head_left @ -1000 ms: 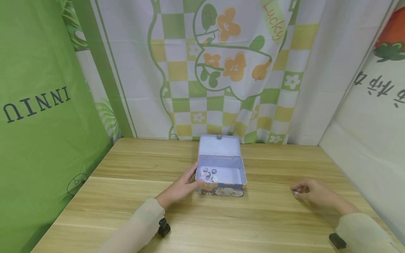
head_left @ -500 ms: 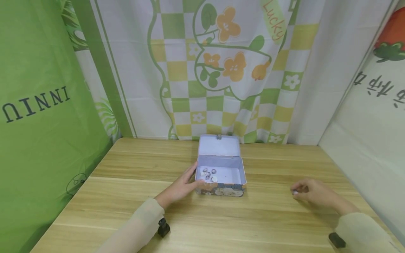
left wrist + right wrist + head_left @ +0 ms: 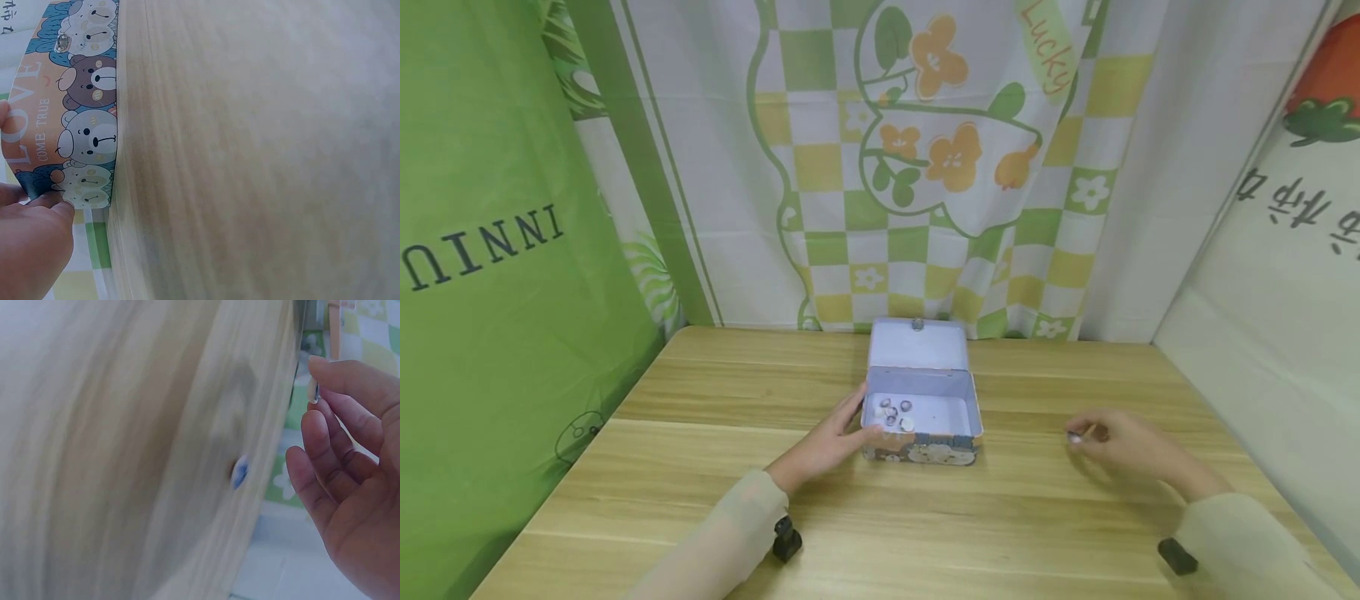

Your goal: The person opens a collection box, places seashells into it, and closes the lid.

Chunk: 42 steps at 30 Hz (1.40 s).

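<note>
A tin box (image 3: 936, 450) with its lid raised stands near the middle of the table; its front carries cartoon bears. My left hand (image 3: 831, 446) grips the box's near left corner, thumb at the front and fingers along the side. Several small pale shells (image 3: 906, 406) with dark markings lie inside, toward the left. To the right of the box, my right hand (image 3: 1123, 446) pinches another small shell (image 3: 314, 389) between thumb and fingertips, above the table. One more shell (image 3: 239, 472), blue and white, rests on the wood below that hand; the hand hides it in the head view.
The wooden table (image 3: 1000, 525) ends at a patterned curtain (image 3: 955, 250) behind the box. A green cloth (image 3: 512, 333) hangs along the left side, and a white cloth (image 3: 1285, 317) along the right. The raised lid (image 3: 917, 346) leans back toward the curtain.
My right hand has moved a little left and away from me, and the pinched shell shows more plainly. The left hand and the box stay where they were.
</note>
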Motion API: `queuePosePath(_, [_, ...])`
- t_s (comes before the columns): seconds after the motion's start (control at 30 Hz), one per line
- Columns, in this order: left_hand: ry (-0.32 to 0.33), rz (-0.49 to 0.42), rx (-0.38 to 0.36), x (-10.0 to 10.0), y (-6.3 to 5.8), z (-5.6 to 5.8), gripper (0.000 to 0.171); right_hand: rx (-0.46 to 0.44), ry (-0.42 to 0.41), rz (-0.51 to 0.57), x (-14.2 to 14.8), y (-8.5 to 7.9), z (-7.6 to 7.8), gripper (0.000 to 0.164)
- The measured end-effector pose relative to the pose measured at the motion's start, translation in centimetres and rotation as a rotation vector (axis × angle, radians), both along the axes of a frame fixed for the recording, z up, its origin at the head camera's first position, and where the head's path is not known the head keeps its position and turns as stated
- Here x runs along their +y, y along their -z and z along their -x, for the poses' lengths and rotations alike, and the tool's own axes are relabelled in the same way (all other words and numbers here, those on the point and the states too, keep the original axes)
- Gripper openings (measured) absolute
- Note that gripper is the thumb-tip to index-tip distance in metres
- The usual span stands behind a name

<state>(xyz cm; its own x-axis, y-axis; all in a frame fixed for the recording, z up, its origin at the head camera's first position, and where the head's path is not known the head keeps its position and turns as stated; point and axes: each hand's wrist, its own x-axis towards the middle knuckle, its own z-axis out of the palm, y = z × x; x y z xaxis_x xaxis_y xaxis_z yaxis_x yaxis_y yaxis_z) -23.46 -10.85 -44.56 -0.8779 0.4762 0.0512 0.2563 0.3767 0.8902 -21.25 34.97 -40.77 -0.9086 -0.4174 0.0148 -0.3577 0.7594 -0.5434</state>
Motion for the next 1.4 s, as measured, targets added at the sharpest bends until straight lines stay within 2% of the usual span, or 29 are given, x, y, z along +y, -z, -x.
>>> queuePosePath(0.4, [0.003, 0.002, 0.008, 0.1, 0.0, 0.0, 0.092, 0.113, -0.088, 0.021, -4.7, -1.8, 2.0, 0.025])
queuePosePath(0.6, [0.001, 0.003, 0.003, 0.1, -0.1, 0.0, 0.092, 0.104, -0.114, 0.048, -7.3, -2.7, 2.9, 0.025])
queuePosePath(1.0, [-0.007, 0.004, 0.004, 0.0, 0.0, 0.0, 0.091, 0.195, -0.192, 0.092, -11.7, -3.2, 4.7, 0.021])
queuePosePath(1.4, [0.006, -0.014, 0.008, 0.1, 0.0, 0.0, 0.089, 0.137, -0.238, 0.126, -15.0, -2.4, 6.2, 0.024])
